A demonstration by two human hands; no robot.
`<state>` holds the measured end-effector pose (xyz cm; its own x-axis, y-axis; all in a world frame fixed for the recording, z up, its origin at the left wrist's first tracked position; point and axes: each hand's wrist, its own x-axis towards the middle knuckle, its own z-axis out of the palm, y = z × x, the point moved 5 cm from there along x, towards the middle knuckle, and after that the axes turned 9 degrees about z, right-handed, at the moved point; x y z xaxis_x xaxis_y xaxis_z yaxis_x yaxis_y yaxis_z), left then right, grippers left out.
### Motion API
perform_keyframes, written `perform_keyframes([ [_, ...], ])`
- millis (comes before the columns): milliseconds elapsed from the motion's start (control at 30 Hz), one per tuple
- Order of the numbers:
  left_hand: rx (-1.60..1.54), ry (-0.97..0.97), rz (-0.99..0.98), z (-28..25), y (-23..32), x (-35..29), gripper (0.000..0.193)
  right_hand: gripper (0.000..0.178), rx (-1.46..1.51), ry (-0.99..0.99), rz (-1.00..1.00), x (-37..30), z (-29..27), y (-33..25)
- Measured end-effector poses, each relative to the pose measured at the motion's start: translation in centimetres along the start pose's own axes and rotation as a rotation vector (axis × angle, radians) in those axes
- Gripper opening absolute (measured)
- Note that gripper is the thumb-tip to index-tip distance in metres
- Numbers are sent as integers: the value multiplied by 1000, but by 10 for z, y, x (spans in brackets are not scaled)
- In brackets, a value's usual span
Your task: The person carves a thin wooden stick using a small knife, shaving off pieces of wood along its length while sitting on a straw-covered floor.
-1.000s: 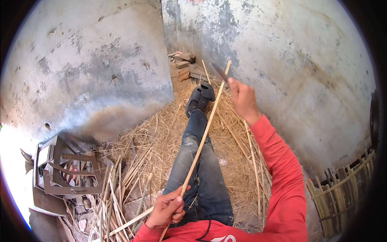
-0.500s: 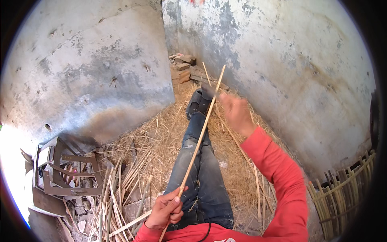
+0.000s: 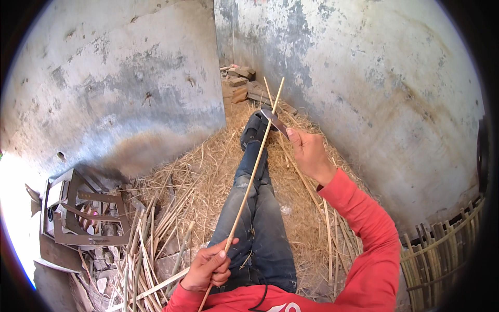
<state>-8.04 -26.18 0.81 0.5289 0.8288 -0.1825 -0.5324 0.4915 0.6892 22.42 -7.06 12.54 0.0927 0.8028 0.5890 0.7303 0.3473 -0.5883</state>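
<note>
Crossing the strip (image 3: pixel 253 174), the knife (image 3: pixel 279 125) has moved lower.

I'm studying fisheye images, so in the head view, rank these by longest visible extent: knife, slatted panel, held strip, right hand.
1. Held strip
2. Slatted panel, partly lost at the dark rim
3. Right hand
4. Knife, visible part only

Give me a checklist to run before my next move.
1. Left hand gripping strip: ok, near its closer end.
2. Right hand gripping knife: ok.
3. Knife across strip: ok, toward the far end.
4. Left hand away from knife: ok, well back along strip.
5. Knife clear of shoe: cannot tell; they overlap in view.
6. Surroundings free of litter: not ok, straw lies around the legs.
</note>
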Motion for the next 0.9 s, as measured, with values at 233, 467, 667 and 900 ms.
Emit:
perform_keyframes([
  [233,107,10,21,11,1,7,45,44,-65,-49,-6,2,-10,-2],
  [467,172,20,70,12,3,8,45,45,-66,-65,9,15,-7,-4],
  [667,130,53,95,9,12,9,45,49,-81,-25,-142,-11,25,-15],
  [900,149,19,67,18,10,5,45,44,-87,125,28,39,-3,-7],
])
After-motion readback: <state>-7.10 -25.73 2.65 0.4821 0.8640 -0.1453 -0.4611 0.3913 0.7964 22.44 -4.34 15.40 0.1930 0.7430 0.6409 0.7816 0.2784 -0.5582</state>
